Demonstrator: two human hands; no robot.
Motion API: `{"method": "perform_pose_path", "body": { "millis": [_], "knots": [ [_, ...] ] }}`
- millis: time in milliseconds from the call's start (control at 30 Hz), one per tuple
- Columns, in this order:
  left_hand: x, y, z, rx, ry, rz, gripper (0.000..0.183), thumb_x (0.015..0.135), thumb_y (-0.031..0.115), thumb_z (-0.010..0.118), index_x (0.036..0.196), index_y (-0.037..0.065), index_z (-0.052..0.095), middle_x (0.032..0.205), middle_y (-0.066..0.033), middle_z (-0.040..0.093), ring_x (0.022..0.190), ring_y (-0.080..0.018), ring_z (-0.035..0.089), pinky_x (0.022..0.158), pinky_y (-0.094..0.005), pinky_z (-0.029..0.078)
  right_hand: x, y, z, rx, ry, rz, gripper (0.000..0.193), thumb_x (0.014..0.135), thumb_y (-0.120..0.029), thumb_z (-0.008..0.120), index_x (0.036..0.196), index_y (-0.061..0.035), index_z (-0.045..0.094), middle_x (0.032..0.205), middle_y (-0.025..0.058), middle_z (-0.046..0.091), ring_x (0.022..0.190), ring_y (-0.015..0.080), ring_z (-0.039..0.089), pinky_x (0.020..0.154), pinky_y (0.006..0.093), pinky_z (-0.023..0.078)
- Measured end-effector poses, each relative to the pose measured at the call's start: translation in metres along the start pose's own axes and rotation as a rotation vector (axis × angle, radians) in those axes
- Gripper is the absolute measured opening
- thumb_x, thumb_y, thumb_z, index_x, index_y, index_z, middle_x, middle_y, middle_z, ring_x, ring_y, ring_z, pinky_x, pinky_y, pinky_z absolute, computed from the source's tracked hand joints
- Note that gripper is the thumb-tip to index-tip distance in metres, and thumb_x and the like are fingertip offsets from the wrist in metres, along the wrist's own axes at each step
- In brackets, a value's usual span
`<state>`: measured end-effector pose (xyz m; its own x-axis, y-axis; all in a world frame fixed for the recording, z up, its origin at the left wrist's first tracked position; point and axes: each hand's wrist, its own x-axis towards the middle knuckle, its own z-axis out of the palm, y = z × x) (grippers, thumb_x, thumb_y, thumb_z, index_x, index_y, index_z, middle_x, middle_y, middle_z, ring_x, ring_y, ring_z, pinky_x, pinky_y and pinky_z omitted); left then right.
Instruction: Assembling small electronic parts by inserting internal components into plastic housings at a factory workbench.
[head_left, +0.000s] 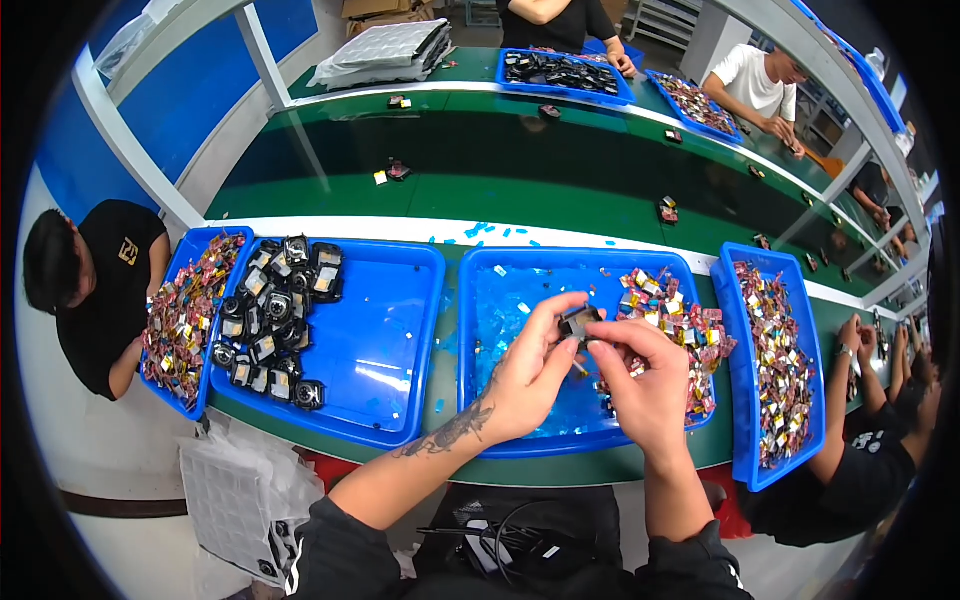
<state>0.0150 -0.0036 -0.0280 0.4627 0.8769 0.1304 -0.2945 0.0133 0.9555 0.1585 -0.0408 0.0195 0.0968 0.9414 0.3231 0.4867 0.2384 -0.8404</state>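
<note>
My left hand [528, 378] grips a small black plastic housing [577, 323] between thumb and fingers, its open, lighter inside facing up. At the housing's right edge, the thumb and forefinger of my right hand [648, 378] are pinched together and touch it; any small part between those fingertips is hidden. Both hands are above a blue tray [466, 350]. On that tray's right side lies a heap of small pink, yellow and silver electronic parts [700, 335], and bits of blue film [500, 300] cover its left side.
A blue tray [385, 350] to the left holds several black housings [275, 310]. Narrow trays of small parts stand at far left [215, 345] and right [815, 400]. Beyond runs a green conveyor [470, 160] with scattered pieces. Co-workers sit left [110, 290], right [850, 470] and across.
</note>
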Motion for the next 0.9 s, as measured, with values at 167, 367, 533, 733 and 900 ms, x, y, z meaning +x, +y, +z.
{"method": "perform_pose_path", "body": {
  "millis": [167, 367, 533, 733, 900],
  "knots": [
    [0.003, 0.001, 0.0, -0.07, -0.104, -0.054, 0.042, 0.099, 0.003, 0.044, 0.14, -0.002, 0.038, 0.134, -0.0132, 0.051, 0.122, -0.018, 0.051, 0.103, -0.0332, 0.041, 0.002, 0.0, -0.002, -0.09, 0.069, -0.011, 0.013, 0.077, 0.001, 0.071, 0.09, -0.001, 0.07, 0.075, 0.0075, 0.065, 0.061, 0.0128, 0.055, 0.056, 0.0257, 0.045],
    [0.001, -0.001, -0.003, -0.137, -0.13, -0.03, 0.045, 0.099, 0.002, 0.043, 0.143, -0.001, 0.035, 0.134, -0.0127, 0.051, 0.12, -0.0164, 0.053, 0.102, -0.0299, 0.043, 0.004, -0.003, -0.001, -0.031, 0.061, 0.007, 0.009, 0.076, 0.001, 0.072, 0.085, -0.001, 0.07, 0.075, 0.008, 0.065, 0.06, 0.0142, 0.054, 0.055, 0.0258, 0.044],
    [0.0, 0.004, 0.001, -0.152, -0.14, -0.029, 0.045, 0.099, 0.001, 0.042, 0.143, -0.002, 0.034, 0.134, -0.0136, 0.05, 0.12, -0.0174, 0.053, 0.102, -0.0305, 0.044, 0.005, -0.002, -0.004, -0.085, 0.054, -0.034, 0.008, 0.076, 0.002, 0.071, 0.084, -0.0002, 0.069, 0.074, 0.0053, 0.064, 0.062, 0.0106, 0.052, 0.057, 0.0239, 0.042],
    [-0.001, 0.007, 0.0, -0.054, -0.169, -0.048, 0.043, 0.098, 0.0, 0.043, 0.141, -0.005, 0.038, 0.139, -0.0154, 0.048, 0.123, -0.0216, 0.051, 0.102, -0.0351, 0.045, 0.004, -0.001, -0.008, -0.083, 0.037, 0.01, 0.007, 0.073, 0.0, 0.073, 0.078, -0.0024, 0.068, 0.071, 0.0069, 0.063, 0.06, 0.0169, 0.053, 0.056, 0.029, 0.043],
    [-0.003, 0.01, -0.003, 0.095, -0.205, -0.045, 0.042, 0.098, -0.001, 0.041, 0.139, -0.006, 0.04, 0.138, -0.0162, 0.049, 0.123, -0.0215, 0.051, 0.104, -0.034, 0.042, 0.0, -0.009, -0.013, -0.142, 0.084, -0.024, 0.011, 0.069, -0.001, 0.076, 0.071, -0.0037, 0.065, 0.068, 0.0058, 0.061, 0.061, 0.0191, 0.053, 0.057, 0.0312, 0.042]
  ]
}}
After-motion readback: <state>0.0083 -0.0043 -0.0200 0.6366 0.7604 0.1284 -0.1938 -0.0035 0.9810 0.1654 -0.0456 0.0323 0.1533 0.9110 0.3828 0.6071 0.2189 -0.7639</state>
